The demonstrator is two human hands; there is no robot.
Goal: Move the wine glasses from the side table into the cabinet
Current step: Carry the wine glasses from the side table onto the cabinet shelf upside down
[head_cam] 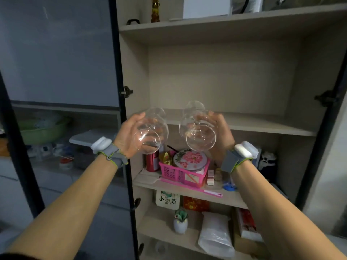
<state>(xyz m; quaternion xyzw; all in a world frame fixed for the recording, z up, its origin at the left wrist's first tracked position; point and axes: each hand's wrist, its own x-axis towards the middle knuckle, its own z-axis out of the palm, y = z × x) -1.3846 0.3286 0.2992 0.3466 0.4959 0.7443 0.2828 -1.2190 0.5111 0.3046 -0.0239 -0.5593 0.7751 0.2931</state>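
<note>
Two clear wine glasses are raised in front of the open cabinet. My left hand (127, 136) grips the left wine glass (153, 128), tilted so its round base faces me. My right hand (218, 132) grips the right wine glass (197, 126) the same way. Both glasses hover just before the front edge of the bare middle shelf (262, 126) of the cabinet. The side table is out of view.
The shelf below holds a pink basket (183, 172), a red can (152, 160) and small items. The top shelf carries a white box (206, 7). An open glass door (60, 72) stands at the left; lower shelves hold a bag and boxes.
</note>
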